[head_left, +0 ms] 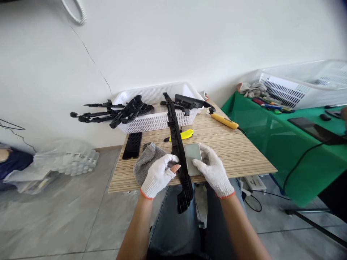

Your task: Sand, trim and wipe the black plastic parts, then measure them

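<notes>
Where the long black part [177,144] overhangs the near edge of the desk [238,155], the fingers of the left hand [159,173] appear to pinch its side; the right hand [215,168] grips a pale flat block [191,151] between thumb and fingers. A loose left pinch could let the part tip off that edge.

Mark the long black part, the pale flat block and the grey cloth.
Long black part [177,144]: head view, middle of its length.
Pale flat block [191,152]: head view, upper face, clear of the thumb.
Grey cloth [146,159]: head view, middle of its exposed surface.
</notes>
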A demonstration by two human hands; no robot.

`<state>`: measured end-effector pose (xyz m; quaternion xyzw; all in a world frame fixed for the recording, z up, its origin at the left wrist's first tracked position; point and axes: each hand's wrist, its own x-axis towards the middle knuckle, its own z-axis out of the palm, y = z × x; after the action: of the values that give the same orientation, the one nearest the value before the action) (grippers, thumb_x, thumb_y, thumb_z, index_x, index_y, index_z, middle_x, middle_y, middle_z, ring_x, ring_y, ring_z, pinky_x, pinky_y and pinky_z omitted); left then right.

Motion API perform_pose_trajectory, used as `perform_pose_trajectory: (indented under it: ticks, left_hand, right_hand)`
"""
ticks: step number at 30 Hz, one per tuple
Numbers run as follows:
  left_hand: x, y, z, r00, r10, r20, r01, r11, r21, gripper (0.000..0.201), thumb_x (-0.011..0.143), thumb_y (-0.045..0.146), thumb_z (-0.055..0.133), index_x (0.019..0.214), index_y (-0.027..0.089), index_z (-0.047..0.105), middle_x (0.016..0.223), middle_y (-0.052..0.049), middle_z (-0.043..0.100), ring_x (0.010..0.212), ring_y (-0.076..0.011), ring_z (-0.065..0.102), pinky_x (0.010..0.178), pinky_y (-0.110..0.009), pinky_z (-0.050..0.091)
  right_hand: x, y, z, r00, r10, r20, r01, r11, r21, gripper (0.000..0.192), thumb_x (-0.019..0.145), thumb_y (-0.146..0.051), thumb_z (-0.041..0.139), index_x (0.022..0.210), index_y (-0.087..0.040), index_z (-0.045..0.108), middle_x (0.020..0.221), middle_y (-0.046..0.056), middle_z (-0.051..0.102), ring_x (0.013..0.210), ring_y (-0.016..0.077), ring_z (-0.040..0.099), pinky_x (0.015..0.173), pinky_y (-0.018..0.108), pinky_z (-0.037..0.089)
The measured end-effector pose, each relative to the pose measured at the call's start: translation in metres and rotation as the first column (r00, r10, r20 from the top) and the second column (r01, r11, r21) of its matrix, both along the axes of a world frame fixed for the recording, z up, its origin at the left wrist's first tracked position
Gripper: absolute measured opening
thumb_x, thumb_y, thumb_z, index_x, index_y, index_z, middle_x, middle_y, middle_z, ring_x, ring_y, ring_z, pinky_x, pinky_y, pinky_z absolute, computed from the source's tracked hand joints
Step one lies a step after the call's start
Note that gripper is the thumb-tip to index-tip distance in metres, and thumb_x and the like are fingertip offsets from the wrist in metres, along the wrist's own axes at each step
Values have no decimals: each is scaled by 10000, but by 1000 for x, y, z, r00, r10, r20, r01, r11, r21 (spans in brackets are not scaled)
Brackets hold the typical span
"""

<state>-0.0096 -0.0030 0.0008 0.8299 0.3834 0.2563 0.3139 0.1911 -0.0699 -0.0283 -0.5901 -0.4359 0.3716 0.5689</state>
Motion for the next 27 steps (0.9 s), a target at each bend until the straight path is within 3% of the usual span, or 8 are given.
perform_pose_trajectory:
  ticks: [4, 8, 12, 16, 21, 23, 25, 27]
  left_hand:
    - [0, -1, 1, 1000, 11, -26, -11, 1000, 4, 263, 925, 446, 552, 1062, 233, 621, 938, 1, 719, 843, -160, 657, 813, -281, 499]
    - [0, -1, 2, 1000, 4, -8, -4, 1000, -6, 272, 929, 453, 546, 1068, 231, 621, 942, -5, 719, 838, -160, 659, 821, -284, 501]
    - [0, -1, 0, 1000, 5, -21, -5, 1000, 1, 272, 929, 461, 547, 1065, 237, 620, 947, 0, 723, 847, -162, 658, 827, -287, 500]
    - [-1, 0, -3, 1000, 4, 0, -4, 1000, 3, 277, 932, 455, 547, 1085, 237, 623, 970, -7, 722, 852, -159, 656, 848, -290, 502]
    - [-1, 0, -3, 1000, 0, -4, 0, 1000, -5, 269, 924, 445, 559, 1087, 242, 629, 969, -2, 723, 852, -159, 659, 861, -291, 510]
    - [-1, 0, -2, 1000, -1, 0, 1, 1000, -3, 269, 927, 442, 554, 1088, 240, 628, 971, -3, 723, 860, -160, 663, 866, -291, 511]
    - [-1, 0, -2, 1000, 5, 0, -5, 1000, 4, 273, 928, 445, 553, 1091, 239, 628, 982, -6, 723, 870, -162, 665, 867, -291, 511]
    - [-1, 0, -2, 1000, 9, -5, -9, 1000, 8, 273, 928, 445, 553, 1094, 241, 628, 1003, -7, 725, 875, -159, 665, 869, -289, 511]
  right_hand:
    - [0, 0, 0, 987, 159, 10, -158, 987, -27, 639, 774, -441, 719, 1349, -235, 534, 1049, 43, 684, 878, 207, 629, 775, 350, 538]
    - [0, -1, -1, 999, 34, 42, -32, 999, -40, 679, 774, -436, 706, 1389, -229, 505, 911, 25, 665, 800, 204, 618, 719, 352, 538]
    - [0, 0, -1, 987, 156, 36, -154, 987, -36, 616, 779, -416, 704, 1347, -242, 540, 1064, 52, 689, 923, 226, 652, 812, 382, 556]
    - [1, 2, 2, 998, 54, -41, -53, 999, 9, 659, 768, -428, 702, 1362, -227, 500, 1139, 75, 691, 984, 238, 658, 884, 409, 552]
    - [1, 0, 6, 981, 177, -82, -175, 984, 26, 642, 772, -421, 723, 1353, -235, 524, 1245, 79, 668, 1097, 248, 644, 963, 412, 530]
    - [-1, 0, 4, 990, 106, -93, -106, 994, 6, 642, 764, -433, 728, 1341, -227, 539, 1168, 85, 693, 1019, 250, 661, 896, 413, 555]
    - [-3, 2, 1, 991, -100, -90, 101, 995, 4, 636, 789, -468, 696, 1351, -220, 530, 1126, 95, 695, 967, 247, 661, 857, 419, 563]
    - [-6, 6, -3, 949, -314, -35, 315, 949, 22, 624, 832, -502, 642, 1376, -224, 513, 1160, 107, 671, 998, 251, 650, 891, 438, 550]
